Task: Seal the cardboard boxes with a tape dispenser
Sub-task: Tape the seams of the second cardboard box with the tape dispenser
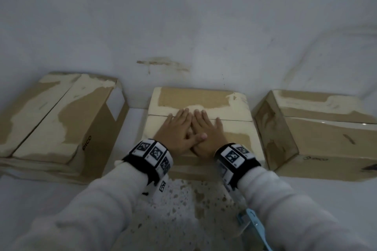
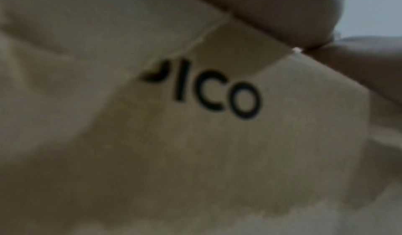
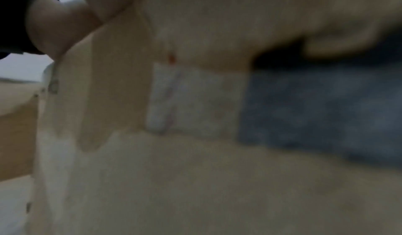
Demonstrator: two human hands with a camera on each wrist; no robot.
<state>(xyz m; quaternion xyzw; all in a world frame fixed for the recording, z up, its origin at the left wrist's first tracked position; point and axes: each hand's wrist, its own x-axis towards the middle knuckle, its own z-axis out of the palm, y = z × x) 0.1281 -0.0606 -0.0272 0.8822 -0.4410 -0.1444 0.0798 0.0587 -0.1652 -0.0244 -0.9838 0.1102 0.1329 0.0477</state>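
**Both hands flat on the middle box; dispenser lies at five o'clock**

Three cardboard boxes sit in a row on a white surface (image 1: 183,26). Taking the middle box (image 1: 195,98) as the dial's centre, the left box (image 1: 51,120) is at nine o'clock and the right box (image 1: 318,134) at three o'clock, each apart from it. All three have pale patches where the brown top layer is torn away.

The left hand (image 1: 177,128) and right hand (image 1: 208,130) lie side by side on the middle box's lid. The fingers are straight and spread, the thumbs overlap, and neither hand grips anything. The fingertips reach across the seam (image 1: 234,119) between the closed flaps. Each wrist wears a band (image 1: 151,152) of black-and-white square markers over a white sleeve.

The tape dispenser (image 1: 252,221) is at five o'clock. Only a light blue part shows, as the right forearm covers the rest. At six o'clock, in front of the middle box, the surface has a brown-speckled worn patch (image 1: 183,199).

Black lettering (image 1: 86,143) on the left box's side ends in "ICO". The left wrist view shows lettering (image 2: 217,94) with the same three letters on cardboard, the first character cut off by a torn edge. The print (image 1: 315,158) on the right box's front is too faint to read. The right wrist view is blurred, showing cardboard with a whitish label (image 3: 191,101) that cannot be read.
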